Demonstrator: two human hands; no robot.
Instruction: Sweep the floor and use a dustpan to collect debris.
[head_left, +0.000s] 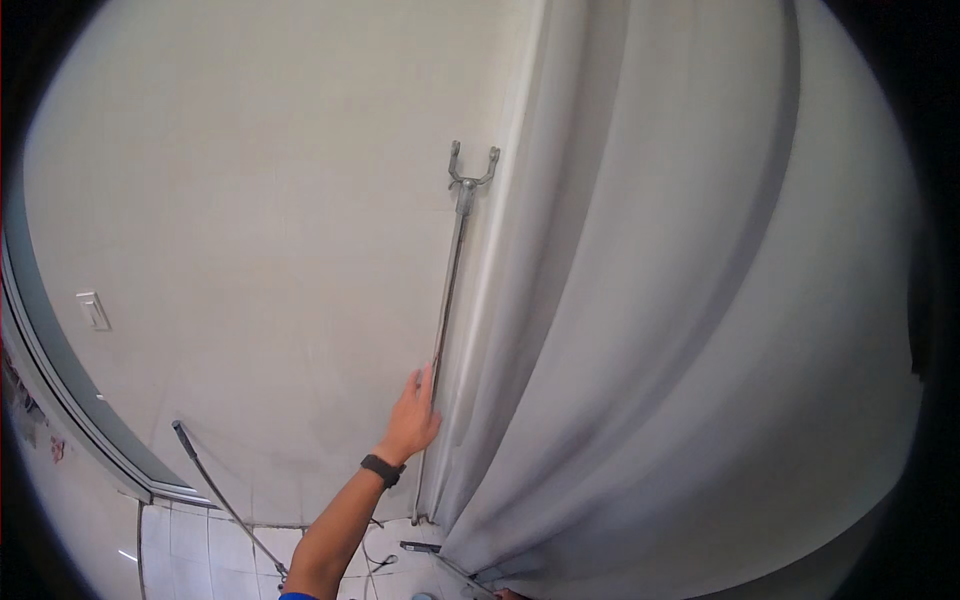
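Note:
My left hand (411, 421), with a dark band on its wrist, is at a metal pole (450, 292) standing along the wall. Its fingers are extended and apart beside the shaft; whether they touch it is unclear. A two-pronged metal fork (469, 180) tops the pole. At the bottom edge, a small part of my right hand (511, 594) shows, closed around the end of a thin handle (466, 576). That handle leads to a narrow dark and grey head (420, 547) near the floor.
A grey curtain (637, 337) hangs in folds on the right. Another long-handled tool (225, 502) leans against the wall (262, 225) at lower left. A thin cable (367, 551) lies on the white tiled floor (187, 540). A wall switch (93, 310) and a framed opening are left.

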